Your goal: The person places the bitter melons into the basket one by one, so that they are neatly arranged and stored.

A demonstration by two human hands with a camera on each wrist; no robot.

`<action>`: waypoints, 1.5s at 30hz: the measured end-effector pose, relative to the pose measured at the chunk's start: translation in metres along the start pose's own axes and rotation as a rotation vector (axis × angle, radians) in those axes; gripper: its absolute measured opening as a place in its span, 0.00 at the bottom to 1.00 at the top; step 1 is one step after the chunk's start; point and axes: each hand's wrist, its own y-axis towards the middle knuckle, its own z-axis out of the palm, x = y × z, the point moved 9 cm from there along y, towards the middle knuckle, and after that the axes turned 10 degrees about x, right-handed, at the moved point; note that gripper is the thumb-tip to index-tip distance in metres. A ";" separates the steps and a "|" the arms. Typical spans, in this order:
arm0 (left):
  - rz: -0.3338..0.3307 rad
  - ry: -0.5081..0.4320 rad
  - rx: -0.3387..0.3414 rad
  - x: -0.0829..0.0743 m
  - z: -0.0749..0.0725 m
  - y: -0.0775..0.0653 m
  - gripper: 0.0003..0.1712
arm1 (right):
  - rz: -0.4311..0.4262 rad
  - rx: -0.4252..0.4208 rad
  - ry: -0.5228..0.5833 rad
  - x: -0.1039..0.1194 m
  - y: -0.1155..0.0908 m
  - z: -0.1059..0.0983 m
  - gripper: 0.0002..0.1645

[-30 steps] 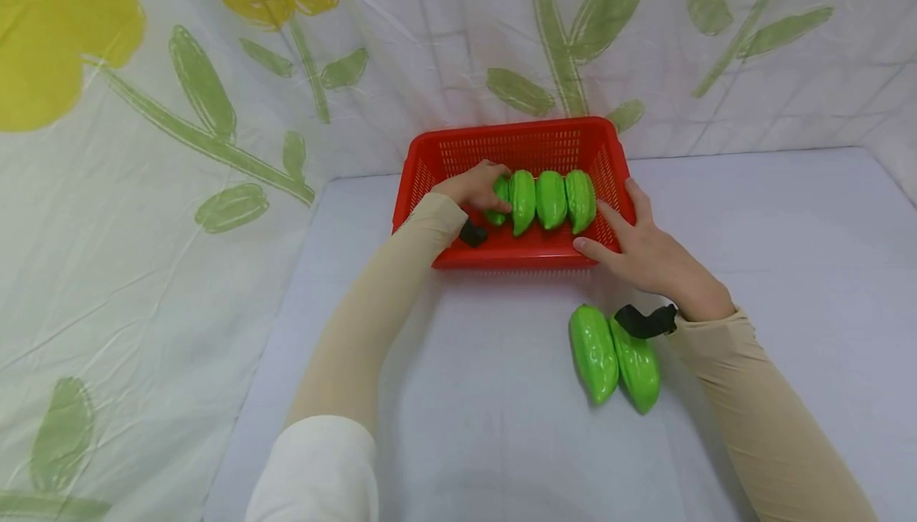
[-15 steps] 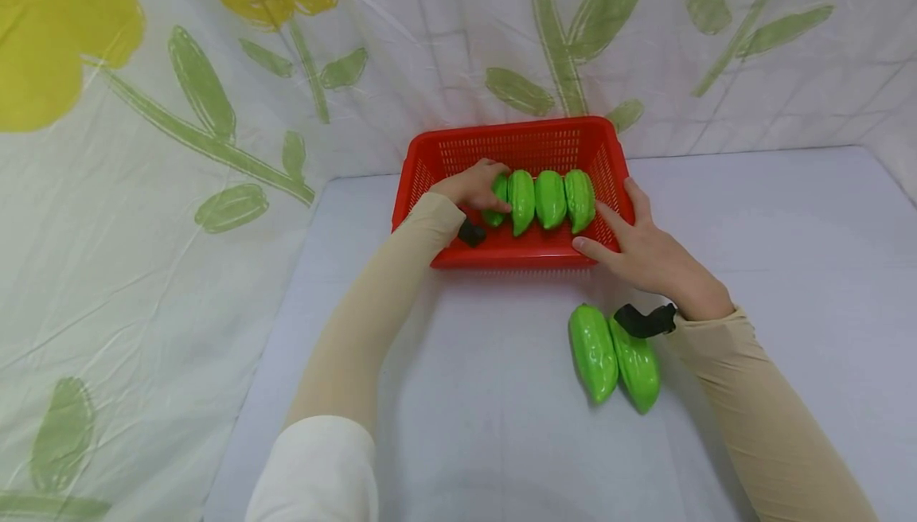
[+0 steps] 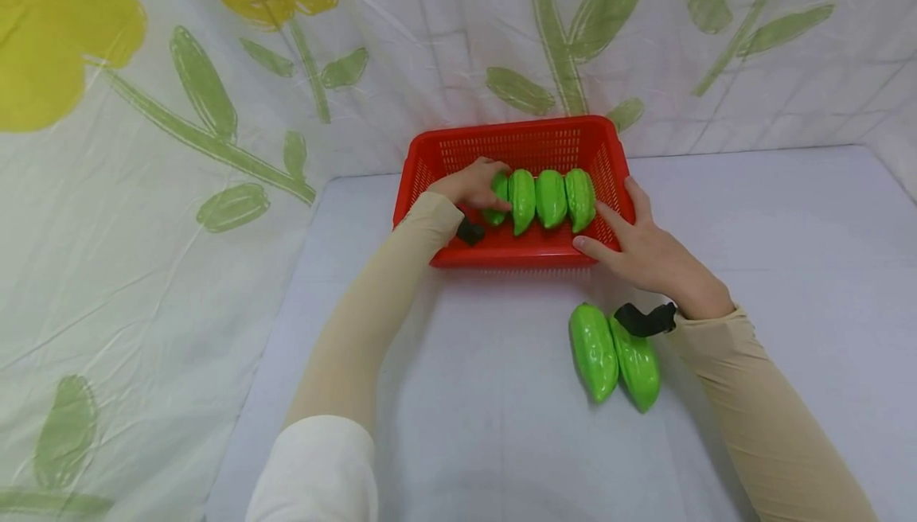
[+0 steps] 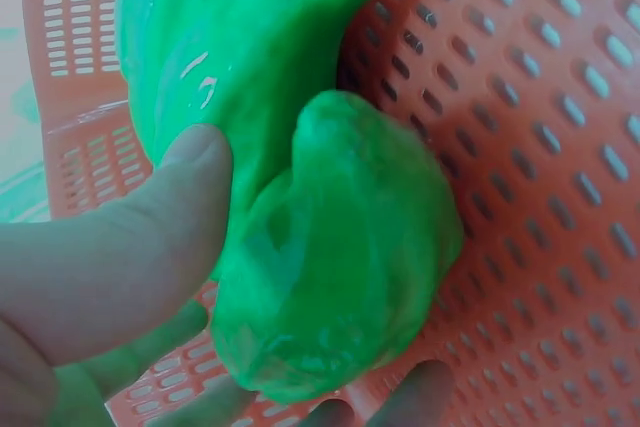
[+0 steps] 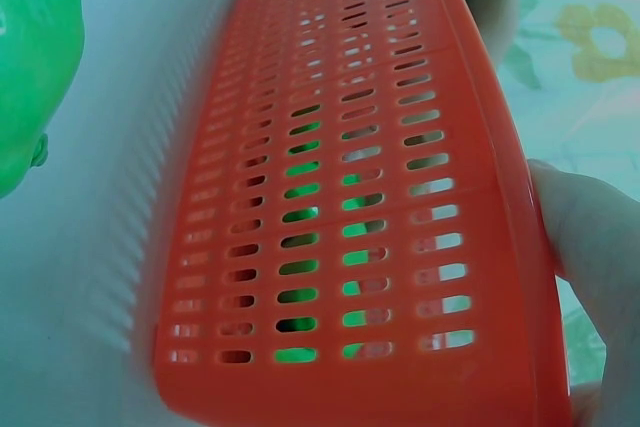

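Note:
My left hand (image 3: 469, 186) reaches into the red plastic basket (image 3: 516, 255) and grips the leftmost glossy green tapered vegetable (image 4: 340, 257). In the left wrist view, its thumb (image 4: 150, 237) lies along one side, with fingertips (image 4: 420, 392) showing beyond the other. Three similar green vegetables (image 3: 551, 200) stand in a row to the right of it, side by side. My right hand (image 3: 648, 255) holds the basket's front right corner, fingers spread over the rim. The right wrist view shows the thumb (image 5: 590, 227) at the rim and the slotted wall (image 5: 330, 247).
Two more green vegetables (image 3: 595, 353) lie close together on the white table (image 3: 501, 395), in front of the basket and beside the right wrist. A white cloth (image 3: 458, 44) painted with flowers hangs behind the table and along its left side.

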 end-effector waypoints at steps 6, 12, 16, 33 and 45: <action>0.001 -0.012 0.001 -0.003 -0.002 -0.005 0.48 | -0.002 -0.005 -0.003 0.001 -0.001 -0.002 0.58; 0.000 -0.005 0.018 -0.006 -0.002 -0.006 0.48 | 0.003 0.014 -0.002 0.001 -0.001 0.000 0.58; -0.001 0.041 -0.026 -0.007 -0.011 -0.014 0.49 | 0.002 0.016 -0.004 0.001 -0.001 0.000 0.58; 0.069 0.004 -0.128 -0.050 -0.048 -0.076 0.49 | 0.004 0.027 0.000 0.000 -0.003 0.002 0.60; 0.160 0.036 -0.184 -0.094 -0.030 -0.133 0.49 | 0.000 0.024 -0.003 0.001 -0.001 0.001 0.61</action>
